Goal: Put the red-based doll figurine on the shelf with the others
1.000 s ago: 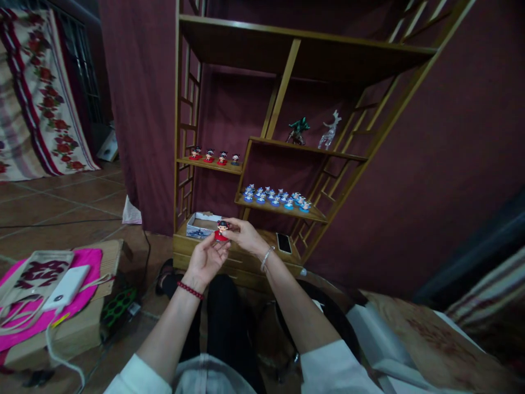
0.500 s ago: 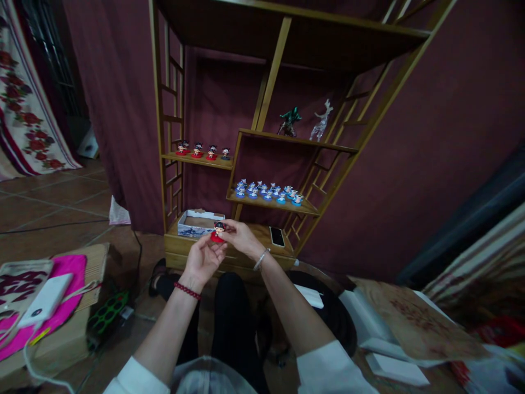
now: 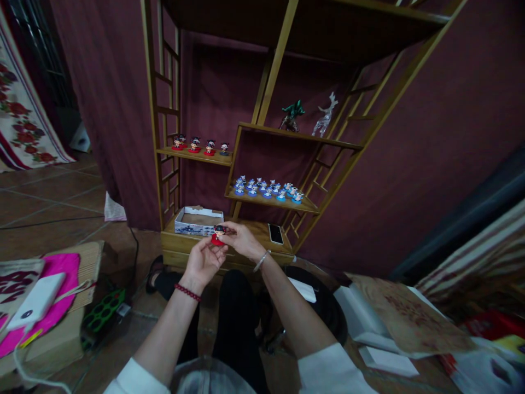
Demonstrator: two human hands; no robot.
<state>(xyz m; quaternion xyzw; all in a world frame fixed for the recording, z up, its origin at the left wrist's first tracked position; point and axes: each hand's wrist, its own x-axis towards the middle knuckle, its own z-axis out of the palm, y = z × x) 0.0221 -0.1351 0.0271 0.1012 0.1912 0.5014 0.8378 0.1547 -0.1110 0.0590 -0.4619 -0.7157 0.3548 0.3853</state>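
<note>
A small figurine (image 3: pixel 219 235) with dark hair and a red base is held upright between my two hands, in front of the shelf unit. My left hand (image 3: pixel 205 260) is palm up, its thumb and fingers closed at the figurine's base. From the other side, the thumb and forefinger of my right hand (image 3: pixel 243 241) pinch the figurine. Just behind it, an open cardboard box (image 3: pixel 199 230) sits on the bottom board. On the left shelf stand several similar red-based figurines (image 3: pixel 194 145). Several blue-based figurines (image 3: pixel 268 191) fill the middle shelf.
A dark green figure (image 3: pixel 292 116) and a clear deer statuette (image 3: pixel 325 116) stand on the upper right board. A phone (image 3: pixel 275 234) lies on the bottom board. At left, a white power bank (image 3: pixel 36 301) rests on pink cloth. White boxes (image 3: pixel 388 361) lie at right.
The camera view has shifted slightly. My hands keep hold of the figurine in nearly the same place, and the figurines on the shelves have not moved.
</note>
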